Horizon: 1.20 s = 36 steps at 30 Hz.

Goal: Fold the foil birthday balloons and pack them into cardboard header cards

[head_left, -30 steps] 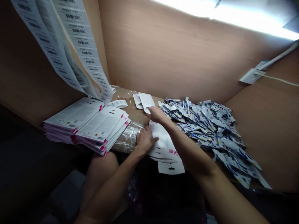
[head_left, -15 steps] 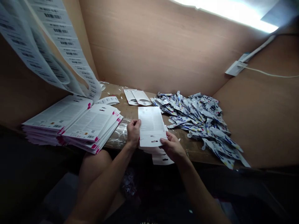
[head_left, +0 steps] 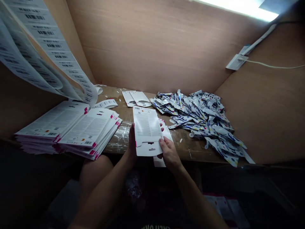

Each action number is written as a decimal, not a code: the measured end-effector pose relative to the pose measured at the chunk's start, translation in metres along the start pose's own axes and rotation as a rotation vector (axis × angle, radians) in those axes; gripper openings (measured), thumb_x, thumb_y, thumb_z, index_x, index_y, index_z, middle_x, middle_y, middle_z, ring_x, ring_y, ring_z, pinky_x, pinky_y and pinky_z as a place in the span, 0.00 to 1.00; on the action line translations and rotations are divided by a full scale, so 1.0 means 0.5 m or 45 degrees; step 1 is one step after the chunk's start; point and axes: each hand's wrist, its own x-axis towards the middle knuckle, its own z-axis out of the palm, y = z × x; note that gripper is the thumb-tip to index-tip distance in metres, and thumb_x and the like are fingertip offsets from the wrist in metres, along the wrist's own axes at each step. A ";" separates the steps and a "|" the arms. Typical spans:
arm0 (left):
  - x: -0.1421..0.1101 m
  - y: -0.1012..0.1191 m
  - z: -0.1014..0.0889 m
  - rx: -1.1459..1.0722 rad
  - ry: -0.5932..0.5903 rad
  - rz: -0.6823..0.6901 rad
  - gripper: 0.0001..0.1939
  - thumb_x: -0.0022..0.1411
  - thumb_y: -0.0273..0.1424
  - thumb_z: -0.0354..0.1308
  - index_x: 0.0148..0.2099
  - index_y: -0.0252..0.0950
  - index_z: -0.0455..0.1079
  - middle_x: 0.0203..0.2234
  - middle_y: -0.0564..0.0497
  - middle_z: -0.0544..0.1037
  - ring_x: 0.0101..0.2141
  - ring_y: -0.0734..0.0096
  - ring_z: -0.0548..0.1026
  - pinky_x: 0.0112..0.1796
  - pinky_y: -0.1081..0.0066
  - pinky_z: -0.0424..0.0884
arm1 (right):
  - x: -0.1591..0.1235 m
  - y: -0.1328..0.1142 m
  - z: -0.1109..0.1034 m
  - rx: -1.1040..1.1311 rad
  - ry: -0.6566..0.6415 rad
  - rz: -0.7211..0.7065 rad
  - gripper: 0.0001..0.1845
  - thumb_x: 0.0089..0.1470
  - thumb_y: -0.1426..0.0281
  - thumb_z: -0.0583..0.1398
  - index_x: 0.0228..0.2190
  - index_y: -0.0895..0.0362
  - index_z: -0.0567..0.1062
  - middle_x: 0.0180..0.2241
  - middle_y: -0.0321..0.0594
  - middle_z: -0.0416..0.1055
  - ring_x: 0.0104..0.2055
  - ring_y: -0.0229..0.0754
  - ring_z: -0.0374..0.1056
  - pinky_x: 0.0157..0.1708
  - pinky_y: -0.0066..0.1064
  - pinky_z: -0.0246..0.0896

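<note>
I hold a white printed packaging card (head_left: 146, 128) with a hang-hole tab upright over the table's front edge. My left hand (head_left: 131, 141) grips its left side from behind, with only part of the hand showing. My right hand (head_left: 168, 153) pinches its lower right corner. Under the card lies a small pile of similar white cards (head_left: 164, 133), partly hidden. A heap of blue-and-white printed packets (head_left: 202, 117) spreads to the right.
Two stacks of white leaflets with pink marks (head_left: 71, 127) lie at left. Barcode label strips (head_left: 47, 51) hang from the upper left. Two more cards (head_left: 137, 98) rest near the back wall. A wall socket (head_left: 235, 61) with cable sits on the right panel. The wooden table (head_left: 190, 149) is walled by board.
My right hand came back from the far cards, and both hands lifted one card from the pile. The card now stands more upright, nearer to me.
</note>
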 end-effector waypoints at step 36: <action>0.024 0.008 -0.024 0.020 0.204 0.282 0.43 0.59 0.55 0.62 0.66 0.29 0.66 0.56 0.34 0.78 0.61 0.34 0.71 0.61 0.42 0.65 | 0.054 0.024 0.014 -0.281 0.187 -0.029 0.24 0.58 0.45 0.60 0.34 0.55 0.72 0.18 0.28 0.66 0.12 0.34 0.57 0.09 0.25 0.51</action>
